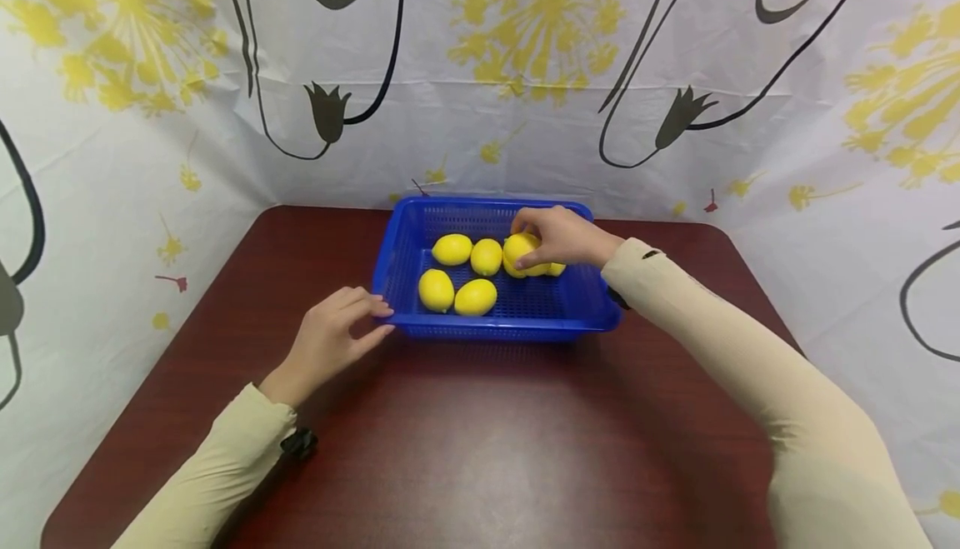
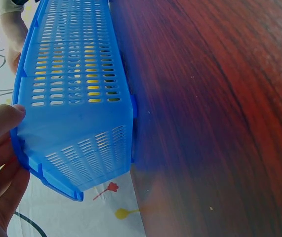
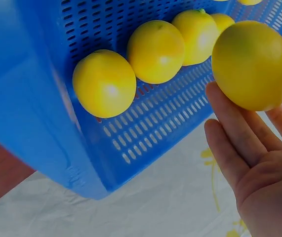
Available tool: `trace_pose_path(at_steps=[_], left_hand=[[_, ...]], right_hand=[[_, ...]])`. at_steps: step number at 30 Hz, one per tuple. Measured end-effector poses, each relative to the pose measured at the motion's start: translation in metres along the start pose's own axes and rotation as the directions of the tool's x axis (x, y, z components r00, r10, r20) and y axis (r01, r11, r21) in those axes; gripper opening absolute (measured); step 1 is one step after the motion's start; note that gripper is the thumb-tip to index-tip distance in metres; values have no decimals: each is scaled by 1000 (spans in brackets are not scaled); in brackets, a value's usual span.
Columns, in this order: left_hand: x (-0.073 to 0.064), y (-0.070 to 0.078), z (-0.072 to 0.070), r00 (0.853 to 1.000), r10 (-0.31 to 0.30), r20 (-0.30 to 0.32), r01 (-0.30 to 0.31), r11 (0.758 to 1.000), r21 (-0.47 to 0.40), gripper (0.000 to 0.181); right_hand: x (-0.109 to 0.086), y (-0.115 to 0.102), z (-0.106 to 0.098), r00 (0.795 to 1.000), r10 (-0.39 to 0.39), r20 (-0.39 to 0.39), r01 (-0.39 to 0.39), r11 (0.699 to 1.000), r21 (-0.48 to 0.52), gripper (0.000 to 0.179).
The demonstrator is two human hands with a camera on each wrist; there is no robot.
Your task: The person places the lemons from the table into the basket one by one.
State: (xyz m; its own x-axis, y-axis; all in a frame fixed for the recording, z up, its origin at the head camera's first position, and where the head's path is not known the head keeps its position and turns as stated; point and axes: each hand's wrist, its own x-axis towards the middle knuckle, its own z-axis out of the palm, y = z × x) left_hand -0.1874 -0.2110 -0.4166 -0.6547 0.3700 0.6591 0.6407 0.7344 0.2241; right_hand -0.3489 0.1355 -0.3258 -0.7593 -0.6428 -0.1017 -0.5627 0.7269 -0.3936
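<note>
A blue plastic basket [image 1: 502, 323] with slotted walls stands on the table, with several yellow lemons [image 1: 452, 250] lying inside. At its near left corner my left hand [image 1: 330, 335] holds the rim. The left wrist view shows the thumb against the basket's outer wall [image 2: 76, 118] and the other fingers around the rim. My right hand [image 1: 566, 237] reaches over the basket's right side and grips one lemon [image 3: 253, 65] between thumb and fingers, raised above the others. In the right wrist view, a row of lemons [image 3: 104, 84] rests on the basket floor beside it.
The dark red-brown table [image 1: 480, 449] has a glossy wood-grain top. Behind and at both sides hangs a white cloth [image 1: 465, 132] printed with yellow flowers and dark stems. The basket sits near the table's far edge, close to the cloth.
</note>
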Motion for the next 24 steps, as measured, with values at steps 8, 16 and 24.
trace_pose_path(at_steps=[8, 16, 24], left_hand=[[0, 0, 0, 1000, 7, -6, -7, 1000, -3, 27], [1, -2, 2, 1000, 12, -18, -12, 1000, -5, 31], [1, -2, 1, 1000, 3, -7, -3, 1000, -8, 29]], right_hand=[[15, -6, 9, 995, 19, 94, -11, 996, -86, 54], [27, -8, 22, 984, 40, 174, -17, 991, -129, 55], [34, -7, 32, 980, 40, 196, -11, 989, -148, 54]])
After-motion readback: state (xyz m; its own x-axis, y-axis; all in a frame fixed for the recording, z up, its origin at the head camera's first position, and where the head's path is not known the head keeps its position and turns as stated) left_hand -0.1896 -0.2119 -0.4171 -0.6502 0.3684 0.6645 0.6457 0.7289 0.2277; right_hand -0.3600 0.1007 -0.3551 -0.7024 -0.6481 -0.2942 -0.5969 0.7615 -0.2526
